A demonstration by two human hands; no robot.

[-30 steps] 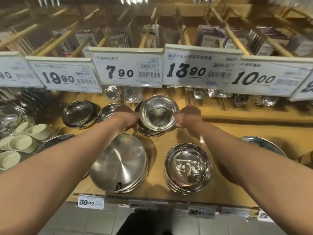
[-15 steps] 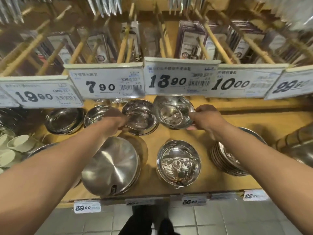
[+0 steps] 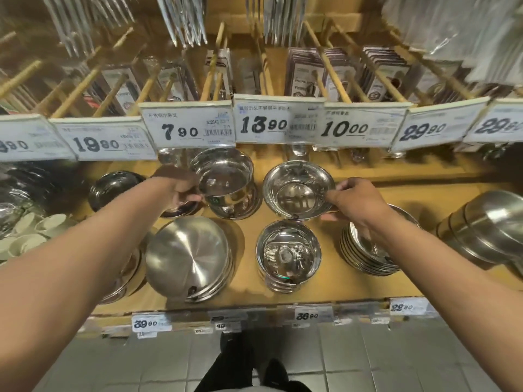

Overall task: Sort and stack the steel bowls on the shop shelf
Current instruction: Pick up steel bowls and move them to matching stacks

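Note:
My left hand (image 3: 181, 188) grips the rim of a shiny steel bowl (image 3: 223, 174), lifted above a short stack of bowls (image 3: 243, 206) at the back of the wooden shelf (image 3: 334, 281). My right hand (image 3: 351, 199) pinches the right rim of a second steel bowl (image 3: 297, 190), tilted toward me just above the shelf. In front of it stands a stack of small steel bowls (image 3: 288, 254). A stack of wide brushed steel plates (image 3: 189, 258) lies front left.
A pile of shallow steel dishes (image 3: 368, 256) sits under my right forearm. Large steel pots (image 3: 486, 227) lie at the right. White cups (image 3: 28, 233) and dark bowls (image 3: 113, 188) are at the left. Price tags (image 3: 189, 128) overhang the shelf from the rack above.
One bowl held in both hands has become two: the right hand carried one bowl rightward, and the left hand has taken hold of another and raised it off the back stack.

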